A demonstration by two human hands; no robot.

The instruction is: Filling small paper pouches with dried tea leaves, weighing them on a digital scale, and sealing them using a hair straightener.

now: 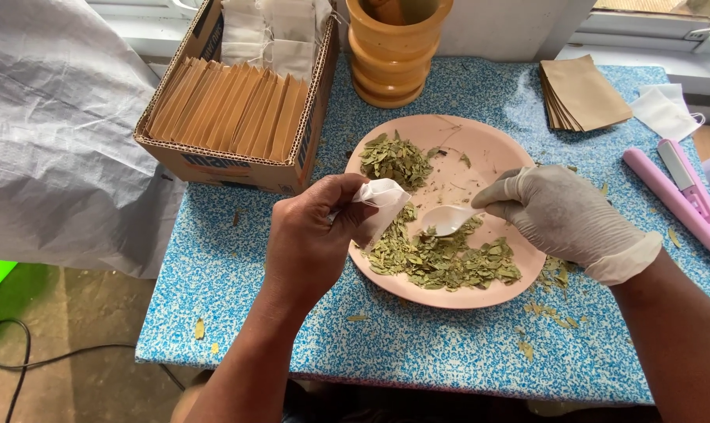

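**Spoon and little bag over the pink plate**

Near the middle of the table (417, 345), a pink plate (519, 270) holds two heaps of dry green leaves (441, 262). One heap lies on the far side of the plate and a bigger one on the near side.

The left hand (312, 235) is bare. Its fingers are pressed together, pinching a small white bag (378, 200) just above the near heap. The right hand (558, 211) wears a pale glove. Its fingers are closed around the handle of a white spoon (447, 221), and the bowl of the spoon rests by the leaves, close to the bag.

Leaves could spill. The bag's mouth looks small and floppy, so a tipped spoon may drop leaves past it. Bits already lie on the table by the near right edge.

At the far left corner sits a cardboard box (214, 160) full of brown packets standing in a row, with white bags behind them. A wooden mortar (390, 55) stands at the far edge with a pestle inside. A stack of brown packets (582, 94) and a pink tool (676, 196) lie by the right edge.
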